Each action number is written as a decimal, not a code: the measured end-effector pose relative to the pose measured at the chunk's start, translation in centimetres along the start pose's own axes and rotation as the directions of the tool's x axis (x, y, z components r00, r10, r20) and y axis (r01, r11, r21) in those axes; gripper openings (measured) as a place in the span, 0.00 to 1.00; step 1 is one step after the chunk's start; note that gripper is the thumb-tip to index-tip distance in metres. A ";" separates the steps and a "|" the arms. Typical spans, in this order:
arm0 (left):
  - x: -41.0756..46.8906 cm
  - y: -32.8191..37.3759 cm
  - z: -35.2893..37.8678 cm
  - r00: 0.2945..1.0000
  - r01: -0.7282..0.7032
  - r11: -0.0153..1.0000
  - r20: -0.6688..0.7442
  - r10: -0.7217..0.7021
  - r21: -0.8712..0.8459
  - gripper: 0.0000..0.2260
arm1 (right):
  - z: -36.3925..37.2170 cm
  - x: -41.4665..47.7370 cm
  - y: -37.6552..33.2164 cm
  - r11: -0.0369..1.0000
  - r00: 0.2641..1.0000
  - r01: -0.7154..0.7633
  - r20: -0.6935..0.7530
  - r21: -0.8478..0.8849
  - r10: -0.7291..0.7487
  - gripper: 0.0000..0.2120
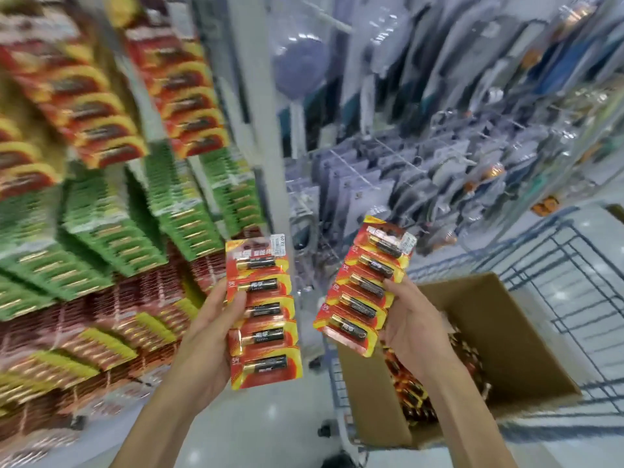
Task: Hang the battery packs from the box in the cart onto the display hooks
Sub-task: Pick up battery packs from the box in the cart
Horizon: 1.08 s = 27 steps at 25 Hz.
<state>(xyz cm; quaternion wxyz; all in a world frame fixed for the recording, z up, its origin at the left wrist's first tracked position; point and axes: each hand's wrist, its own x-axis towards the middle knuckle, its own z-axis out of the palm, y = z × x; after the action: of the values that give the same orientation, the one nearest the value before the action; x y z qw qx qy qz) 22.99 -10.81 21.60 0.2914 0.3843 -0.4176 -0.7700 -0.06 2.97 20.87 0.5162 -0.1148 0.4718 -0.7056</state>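
- Head view: left hand grips a red-and-yellow card strip of five black batteries. Thumb lies across the front, fingers behind, strip roughly upright.
- Same view: right hand grips a second red-and-yellow battery strip, tilted left, thumb on front.
- The 2 strips are held apart, in front of the display.
- Lower right: open brown cardboard box sits in the blue wire cart, w/ more loose battery packs inside.
- Left: blurred rows of green hanging packs, red ones above & below.
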 end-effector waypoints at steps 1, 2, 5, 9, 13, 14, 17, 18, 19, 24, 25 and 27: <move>-1.5 1.0 -2.5 0.999 -0.037 0.999 -0.028 0.036 -0.012 0.19 | 2.4 -0.1 1.3 1.000 1.000 -0.003 0.021 -0.018 0.003 0.19; -2.8 1.9 -4.8 0.997 -0.065 0.998 -0.052 0.064 -0.015 0.19 | 4.8 -0.4 2.4 0.999 0.999 -0.008 0.035 -0.031 0.009 0.19; -7.3 3.9 -11.7 0.987 -0.125 0.991 -0.109 0.120 -0.038 0.20 | 11.4 -1.7 6.5 0.998 0.994 -0.016 0.109 -0.059 0.023 0.21; -14.2 6.6 -20.7 0.957 -0.236 0.970 -0.186 0.221 -0.063 0.19 | 20.6 -3.6 12.1 0.993 0.972 -0.100 0.206 -0.063 0.111 0.20; -20.0 9.3 -28.3 0.894 -0.349 0.934 -0.327 0.308 -0.075 0.17 | 30.2 -4.8 16.1 0.978 0.919 -0.141 0.348 -0.153 0.187 0.22; -21.1 10.0 -29.8 0.872 -0.373 0.926 -0.364 0.328 -0.060 0.16 | 32.7 -5.1 16.9 0.974 0.905 -0.138 0.376 -0.182 0.199 0.22; -23.3 11.9 -33.9 0.794 -0.445 0.895 -0.472 0.383 -0.021 0.15 | 39.2 -5.5 19.1 0.960 0.869 -0.149 0.431 -0.238 0.241 0.24; -23.8 12.5 -35.0 0.776 -0.461 0.887 -0.496 0.390 -0.024 0.15 | 41.0 -5.5 19.8 0.955 0.860 -0.156 0.442 -0.251 0.257 0.25; -24.1 13.0 -36.2 0.761 -0.475 0.880 -0.515 0.394 -0.029 0.15 | 42.7 -5.4 20.6 0.951 0.847 -0.160 0.458 -0.265 0.271 0.24; -24.5 16.4 -42.0 0.682 -0.524 0.851 -0.609 0.405 -0.021 0.13 | 50.7 -3.5 24.3 0.940 0.817 -0.107 0.509 -0.325 0.269 0.16; -24.4 17.1 -43.0 0.668 -0.529 0.849 -0.622 0.409 -0.010 0.13 | 52.1 -3.0 24.9 0.938 0.816 -0.094 0.513 -0.334 0.264 0.15; -23.9 19.1 -45.3 0.645 -0.533 0.846 -0.647 0.408 0.003 0.12 | 55.1 -2.0 25.8 0.933 0.808 -0.090 0.522 -0.347 0.273 0.14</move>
<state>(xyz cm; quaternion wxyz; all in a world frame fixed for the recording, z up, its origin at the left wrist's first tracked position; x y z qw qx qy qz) 76.02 -20.58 30.33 0.6382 0.4654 -0.3077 -0.5306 52.57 -26.12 30.43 0.6736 -0.3496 0.4109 -0.5052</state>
